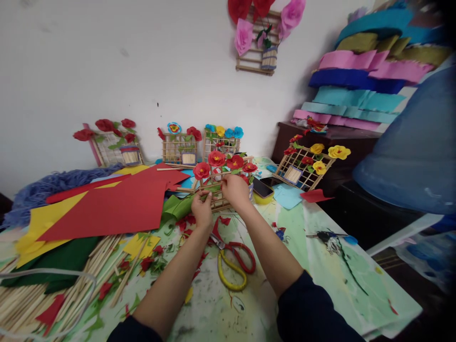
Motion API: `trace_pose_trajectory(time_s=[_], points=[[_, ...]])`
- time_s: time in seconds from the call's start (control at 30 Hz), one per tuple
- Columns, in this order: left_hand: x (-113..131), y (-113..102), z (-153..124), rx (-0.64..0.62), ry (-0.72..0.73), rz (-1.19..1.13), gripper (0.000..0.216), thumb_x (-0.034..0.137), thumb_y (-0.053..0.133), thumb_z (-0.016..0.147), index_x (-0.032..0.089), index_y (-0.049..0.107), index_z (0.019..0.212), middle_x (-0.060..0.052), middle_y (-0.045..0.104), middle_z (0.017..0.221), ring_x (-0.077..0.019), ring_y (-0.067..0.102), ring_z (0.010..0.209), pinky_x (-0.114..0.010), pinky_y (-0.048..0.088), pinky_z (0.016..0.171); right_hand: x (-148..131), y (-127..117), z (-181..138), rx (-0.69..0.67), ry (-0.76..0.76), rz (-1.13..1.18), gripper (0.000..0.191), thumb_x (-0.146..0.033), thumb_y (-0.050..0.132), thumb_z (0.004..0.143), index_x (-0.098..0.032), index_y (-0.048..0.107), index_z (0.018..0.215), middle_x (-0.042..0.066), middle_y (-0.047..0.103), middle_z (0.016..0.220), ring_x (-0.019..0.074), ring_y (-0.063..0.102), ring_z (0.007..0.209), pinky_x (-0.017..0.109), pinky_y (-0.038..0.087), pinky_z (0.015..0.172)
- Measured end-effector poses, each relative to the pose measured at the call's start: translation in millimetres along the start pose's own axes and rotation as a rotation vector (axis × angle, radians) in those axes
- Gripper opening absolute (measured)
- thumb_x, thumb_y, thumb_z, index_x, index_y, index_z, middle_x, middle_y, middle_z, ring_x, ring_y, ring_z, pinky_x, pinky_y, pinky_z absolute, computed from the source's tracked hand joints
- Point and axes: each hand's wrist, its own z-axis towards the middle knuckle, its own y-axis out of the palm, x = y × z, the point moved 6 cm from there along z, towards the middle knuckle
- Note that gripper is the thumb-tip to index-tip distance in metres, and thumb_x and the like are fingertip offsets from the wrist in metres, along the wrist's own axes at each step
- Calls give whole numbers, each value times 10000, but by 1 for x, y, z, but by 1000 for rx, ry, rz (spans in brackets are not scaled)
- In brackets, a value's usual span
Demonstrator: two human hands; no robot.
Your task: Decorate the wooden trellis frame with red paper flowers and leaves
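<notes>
A small stick lattice (pixel 221 203) with red paper flowers (pixel 217 158) along its top stands upright in front of me. My right hand (pixel 236 192) is closed against its front, fingertips bent inward; what they grip is hidden. Just left of it, my left hand (pixel 203 209) has thumb and fingers pinched together near the lattice's lower left. A bit of green shows by those fingertips, but I cannot tell what they hold. Green paper (pixel 176 207) lies beside the left hand. Scissors (pixel 231 259) with one red and one yellow handle lie below, between my forearms.
Red paper sheets (pixel 117 209) and thin wooden sticks (pixel 96 259) cover the left side. More flowered lattices lean at the back, including one (pixel 301 166) at right. A phone (pixel 262 187) lies behind my right hand. A big blue water bottle (pixel 409 152) stands at right.
</notes>
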Motion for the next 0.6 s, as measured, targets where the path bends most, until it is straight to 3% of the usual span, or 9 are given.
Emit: trace_pose_trajectory(time_s=[0.3, 0.6], points=[[-2, 2, 2, -27, -13, -119, 288, 260, 716, 616, 182, 485, 768, 59, 549, 654, -92, 602, 548, -173, 349, 482, -6, 1, 2, -13, -22, -20, 282, -244, 435, 894, -213, 686, 1018, 93, 719, 962, 225, 664, 903, 283, 457, 758], [-6, 9, 10, -55, -25, -138, 329, 272, 722, 606, 195, 497, 834, 64, 574, 599, -96, 580, 498, -180, 344, 463, -8, 12, 11, -140, 6, -52, 276, -302, 465, 890, -181, 679, 1016, 123, 706, 1020, 229, 662, 952, 292, 470, 785]])
